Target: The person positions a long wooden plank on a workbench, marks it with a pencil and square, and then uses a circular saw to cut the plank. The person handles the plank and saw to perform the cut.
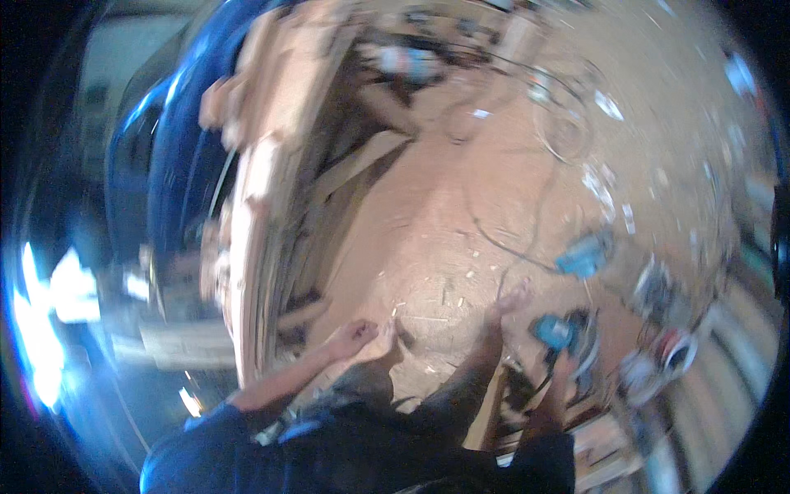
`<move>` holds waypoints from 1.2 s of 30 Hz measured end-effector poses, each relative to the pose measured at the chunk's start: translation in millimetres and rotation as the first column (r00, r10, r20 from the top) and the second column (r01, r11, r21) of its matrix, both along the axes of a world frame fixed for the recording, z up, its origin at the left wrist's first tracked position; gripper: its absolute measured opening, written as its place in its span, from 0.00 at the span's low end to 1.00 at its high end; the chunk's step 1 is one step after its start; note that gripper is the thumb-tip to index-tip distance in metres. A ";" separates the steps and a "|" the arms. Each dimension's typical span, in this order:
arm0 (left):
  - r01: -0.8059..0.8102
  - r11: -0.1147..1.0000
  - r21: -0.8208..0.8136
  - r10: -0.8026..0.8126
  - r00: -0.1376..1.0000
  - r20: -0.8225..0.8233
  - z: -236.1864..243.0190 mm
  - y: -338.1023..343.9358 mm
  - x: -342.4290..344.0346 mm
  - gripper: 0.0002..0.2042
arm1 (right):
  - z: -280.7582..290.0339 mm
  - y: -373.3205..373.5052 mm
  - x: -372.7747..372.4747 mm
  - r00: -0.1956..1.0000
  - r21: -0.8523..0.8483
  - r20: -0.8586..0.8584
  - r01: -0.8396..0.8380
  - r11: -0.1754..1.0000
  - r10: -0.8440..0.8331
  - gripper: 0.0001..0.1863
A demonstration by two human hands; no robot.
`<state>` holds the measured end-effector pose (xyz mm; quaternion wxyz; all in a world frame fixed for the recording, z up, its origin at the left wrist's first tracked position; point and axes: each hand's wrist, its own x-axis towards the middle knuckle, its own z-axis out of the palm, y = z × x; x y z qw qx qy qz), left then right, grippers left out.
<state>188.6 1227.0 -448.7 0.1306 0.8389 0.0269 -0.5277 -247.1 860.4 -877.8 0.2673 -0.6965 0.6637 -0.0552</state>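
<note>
Motion blur smears the whole picture. My left hand (359, 334) hangs in front of my left leg, near my bare left foot (386, 339); its fingers are too smeared to read, and no held thing stands out. On the right, my right hand (564, 367) reaches down to a teal power tool (556, 331) and appears closed on its near end. A curved grey part (589, 350) shows beside the tool. Farther off lies a second teal tool (584, 253), untouched, with a cord (510, 252) near it.
Stacked wooden boards (267, 198) run along the left, beside a blue curved surface (185, 115). Wood chips litter the brown floor (444, 222) around my right foot (514, 298). Cords and scraps lie far right. A roll (676, 352) and wood pieces (601, 445) lie at right.
</note>
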 end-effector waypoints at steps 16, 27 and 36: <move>-0.327 0.903 -0.278 0.409 0.852 0.327 127.6 400.6 -60.2 0.24 | 387.2 207.3 187.9 0.963 0.599 0.259 -0.224 0.769 0.079 0.16; -0.770 -0.009 -0.638 0.961 0.169 -0.218 122.9 511.8 -20.4 0.23 | 687.7 372.9 472.2 0.373 0.207 0.801 -0.906 0.369 0.468 0.20; -0.594 -0.498 -0.632 0.804 -0.043 -0.593 196.3 503.8 96.5 0.29 | 810.6 647.7 686.9 -0.832 0.190 0.133 -0.512 -0.837 0.539 0.29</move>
